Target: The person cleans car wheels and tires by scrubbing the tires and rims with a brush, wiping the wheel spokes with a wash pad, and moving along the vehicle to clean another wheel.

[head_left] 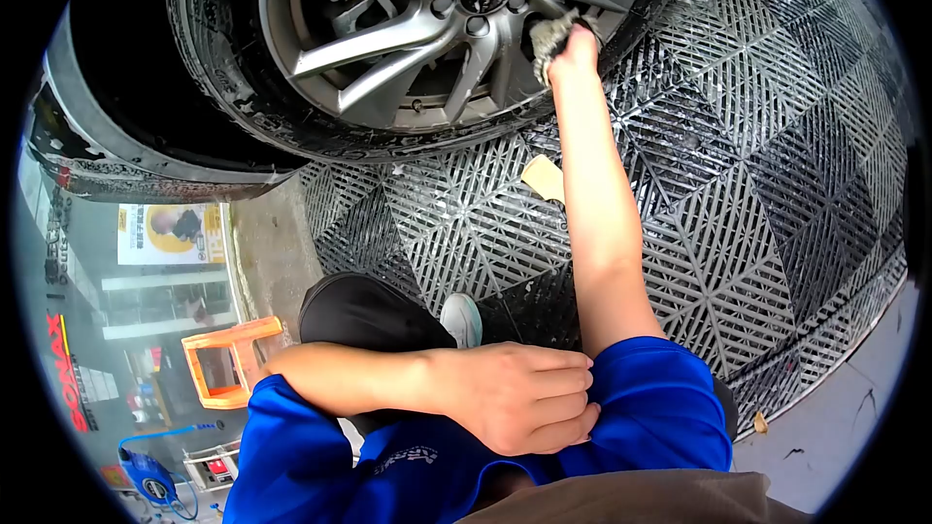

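Note:
Stretched up to the wheel, my right hand is closed round a shaggy grey-white wash pad, which lies against the lower right spokes of the silver wheel rim. The black tyre is wet, with foam on it. My left hand lies across my chest beside the blue right sleeve, its fingers bent and pressed together; whatever is under its palm is hidden.
On the wet grey and black grated floor lies a pale yellow piece, left of my right forearm. An orange frame, a blue hose reel and a poster show at the left, below the car's bodywork.

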`<state>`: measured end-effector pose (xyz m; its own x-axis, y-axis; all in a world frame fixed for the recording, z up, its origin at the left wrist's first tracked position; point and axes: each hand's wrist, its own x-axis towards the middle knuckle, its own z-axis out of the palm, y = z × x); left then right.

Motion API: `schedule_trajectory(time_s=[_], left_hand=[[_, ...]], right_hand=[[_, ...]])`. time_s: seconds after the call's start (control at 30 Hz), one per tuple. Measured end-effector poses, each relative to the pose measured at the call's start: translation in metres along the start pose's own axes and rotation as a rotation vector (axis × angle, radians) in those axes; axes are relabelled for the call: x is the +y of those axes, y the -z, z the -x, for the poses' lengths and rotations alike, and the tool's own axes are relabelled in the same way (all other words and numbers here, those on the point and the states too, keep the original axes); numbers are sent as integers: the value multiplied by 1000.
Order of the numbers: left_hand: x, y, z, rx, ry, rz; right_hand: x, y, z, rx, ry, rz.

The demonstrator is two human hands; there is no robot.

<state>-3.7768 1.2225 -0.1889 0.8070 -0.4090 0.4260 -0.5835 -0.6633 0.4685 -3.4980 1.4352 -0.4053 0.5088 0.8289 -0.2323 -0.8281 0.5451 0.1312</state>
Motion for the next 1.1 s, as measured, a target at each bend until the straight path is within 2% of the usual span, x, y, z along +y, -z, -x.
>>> schedule_trajectory(time_s=[0.03,0.07,0.1,0.23,0.27,0.3,0.37,0.43,0.47,0.5,0.53,0.57,0.63,0.7,0.77,0.8,0.83,0.9,0.93,0.97,1.03,1.1], left_hand=[[1,2,2,2,1,-4],[3,3,4,5,4,-8],[5,5,6,4,-1,-24],[9,9,11,2,-16,-52],[10,9,11,3,-17,-49],[10,10,12,3,-21,-54],[10,9,11,3,-23,-54],[9,5,9,14,-43,-45],[9,3,7,16,-45,-37],[9,2,6,9,-60,-36],[8,2,5,3,-76,-40],[10,1,5,6,-75,-41],[12,2,5,-21,-95,-34],[17,3,9,2,-87,-60],[20,3,11,23,-103,-85],[20,3,13,25,-93,-83],[22,3,15,28,-76,-79],[20,6,13,12,-65,-64],[18,8,13,-8,-70,-50],[18,9,13,-14,-65,-47],[14,11,13,-26,-81,-80],[17,13,15,-18,-76,-87]], right_hand=[[8,-19,0,70,-57,59],[32,-42,12,193,74,217],[61,-43,6,230,405,587],[106,-10,41,354,987,1515],[115,16,47,282,1044,1618],[115,42,51,161,992,1746],[104,84,58,-101,1080,1876],[87,144,35,-41,1217,2124],[62,165,42,-140,1189,2369],[38,146,67,89,546,2330],[15,148,63,-25,758,2546],[-7,142,57,-30,871,2813],[-44,126,52,188,1021,2948],[-61,125,53,40,989,2995],[-43,130,50,76,1057,2913],[-29,122,53,31,929,2928],[-14,116,59,-120,831,2876],[17,104,62,-146,794,2900],[13,104,59,-215,864,2894],[5,99,49,-173,771,3008],[-15,89,52,-33,881,2973],[-10,94,51,-1,854,2968]])
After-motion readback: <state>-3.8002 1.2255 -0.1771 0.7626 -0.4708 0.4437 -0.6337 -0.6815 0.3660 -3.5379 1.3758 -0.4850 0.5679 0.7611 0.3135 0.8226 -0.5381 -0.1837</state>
